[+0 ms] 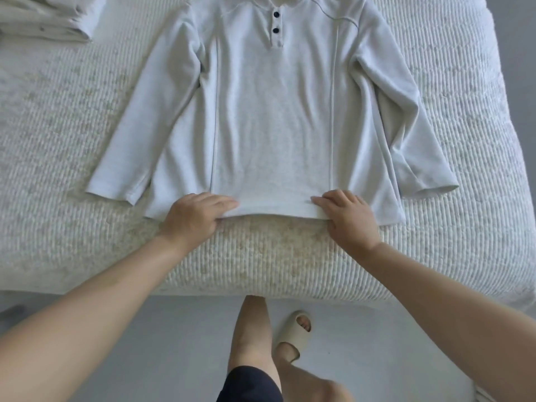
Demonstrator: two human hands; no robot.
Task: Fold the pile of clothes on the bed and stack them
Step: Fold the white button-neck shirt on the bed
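A pale grey long-sleeved shirt (272,111) with two dark buttons lies spread face up on the bed (72,126), collar away from me and both sleeves angled outward. My left hand (193,217) pinches the bottom hem left of centre, fingers on top and thumb tucked under the edge. My right hand (348,217) pinches the same hem right of centre in the same way. The hem lies flat on the bed near its front edge.
Folded pale clothes (43,18) sit at the far left corner of the bed. The ribbed white cover (290,265) drops to a grey floor in front. My legs and a beige slipper (293,333) stand against the bed edge.
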